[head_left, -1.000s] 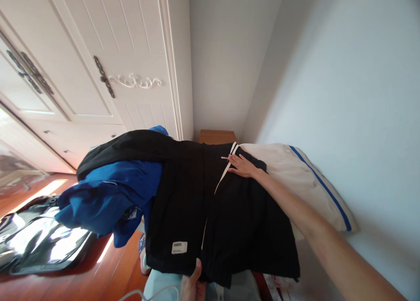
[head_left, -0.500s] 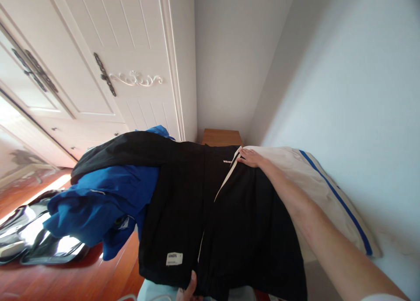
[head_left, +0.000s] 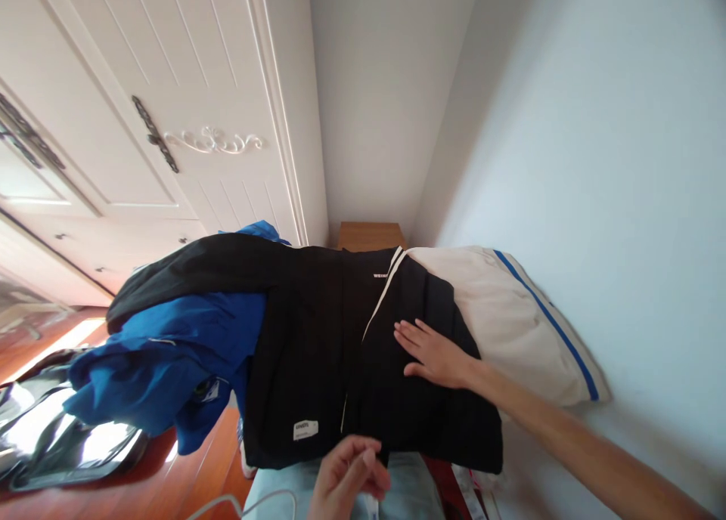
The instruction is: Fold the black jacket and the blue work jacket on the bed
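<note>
A black jacket (head_left: 306,338) with white piping and a white patch near its hem lies spread in front of me, front side up. My right hand (head_left: 436,354) rests flat on the folded right part of the jacket, fingers stretched out. At the bottom hem, my left hand (head_left: 352,471) is curled with thumb and fingers close together; whether fabric is between them is hidden. One black sleeve stretches left over a crumpled blue garment (head_left: 170,354). On the right, a cream piece of fabric with a blue stripe (head_left: 510,316) shows beside the jacket.
A white wardrobe (head_left: 215,74) with dark handles stands at the left. A pale wall (head_left: 595,127) borders the right side. Behind the jacket is a wooden box-like surface (head_left: 370,234). An open suitcase (head_left: 79,467) lies on the red-brown floor (head_left: 187,482). A white cable (head_left: 277,493) curves near my legs.
My right hand has left the collar end of the piping and moved down toward me onto the jacket's folded part. My left hand has risen from the hem and curled. The view has shifted slightly.
</note>
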A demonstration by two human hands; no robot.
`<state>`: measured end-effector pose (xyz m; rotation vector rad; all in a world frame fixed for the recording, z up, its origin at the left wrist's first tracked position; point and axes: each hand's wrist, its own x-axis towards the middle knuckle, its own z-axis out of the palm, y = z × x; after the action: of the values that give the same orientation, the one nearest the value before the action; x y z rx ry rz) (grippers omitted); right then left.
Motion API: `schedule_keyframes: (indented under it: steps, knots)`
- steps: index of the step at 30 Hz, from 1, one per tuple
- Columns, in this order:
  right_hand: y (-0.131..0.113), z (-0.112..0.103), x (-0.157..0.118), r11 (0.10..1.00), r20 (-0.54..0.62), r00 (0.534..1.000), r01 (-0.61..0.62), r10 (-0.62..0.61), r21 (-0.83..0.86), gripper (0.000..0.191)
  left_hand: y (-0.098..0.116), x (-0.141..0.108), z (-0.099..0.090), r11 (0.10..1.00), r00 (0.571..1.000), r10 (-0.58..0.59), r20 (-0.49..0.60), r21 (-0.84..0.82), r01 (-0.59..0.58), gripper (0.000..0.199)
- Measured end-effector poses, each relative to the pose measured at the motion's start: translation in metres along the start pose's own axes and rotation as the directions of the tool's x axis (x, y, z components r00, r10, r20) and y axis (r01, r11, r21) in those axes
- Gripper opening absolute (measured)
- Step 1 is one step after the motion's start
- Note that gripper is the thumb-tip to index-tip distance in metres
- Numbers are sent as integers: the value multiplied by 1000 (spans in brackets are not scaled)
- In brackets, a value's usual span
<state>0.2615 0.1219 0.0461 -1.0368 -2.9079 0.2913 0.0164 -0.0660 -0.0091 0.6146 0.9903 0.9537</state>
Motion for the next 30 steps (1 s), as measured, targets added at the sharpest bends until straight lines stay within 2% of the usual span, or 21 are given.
schedule_keyframes:
  steps: [3, 6, 7, 9, 10, 11, 14, 16, 17, 19, 22, 26, 30]
  knots:
    - [-45, 5, -27, 991, 52, 997, 48, -54, 123, 85, 67, 31, 37, 944, 954, 299, -3, 147, -295, 45]
    - [-73, -9, -46, 956, 103, 987, 87, -120, 280, 81, 111, 77, 64, 804, 848, 529, 21, 308, -509, 31]
    - [-78, -17, -49, 938, 121, 982, 97, -145, 332, 76, 121, 96, 70, 714, 799, 599, 62, 410, -567, 27]
    - [-79, -34, -50, 908, 133, 973, 119, -187, 401, 71, 137, 137, 78, 447, 684, 705, 190, 629, -636, 23]
    - [-75, -42, -47, 906, 119, 974, 128, -191, 403, 69, 142, 158, 82, 294, 643, 712, 283, 711, -639, 25]
    - [-67, -49, -42, 915, 88, 980, 131, -177, 381, 68, 147, 179, 85, 156, 628, 679, 381, 761, -630, 28]
    - [-24, -58, -16, 974, -87, 996, 49, -30, 222, 60, 157, 232, 94, -165, 649, 479, 590, 787, -594, 40]
    - [14, -54, 5, 992, -242, 964, -88, 108, 91, 57, 162, 260, 98, -281, 690, 345, 636, 771, -571, 48]
    - [32, -50, 13, 986, -303, 939, -164, 164, 26, 57, 165, 271, 99, -310, 713, 295, 636, 770, -558, 51]
    - [64, -38, 22, 956, -344, 910, -278, 233, -89, 59, 171, 291, 99, -326, 757, 241, 608, 785, -527, 55]
    - [92, -19, 14, 928, -251, 933, -312, 258, -205, 63, 178, 312, 91, -301, 802, 227, 552, 823, -482, 59]
    - [98, -4, -18, 935, -200, 949, -285, 244, -212, 66, 182, 324, 72, -257, 823, 243, 513, 852, -456, 59]
    - [95, -16, -26, 943, -181, 937, -320, 300, -96, 60, 189, 328, 68, -183, 830, 276, 484, 874, -449, 52]
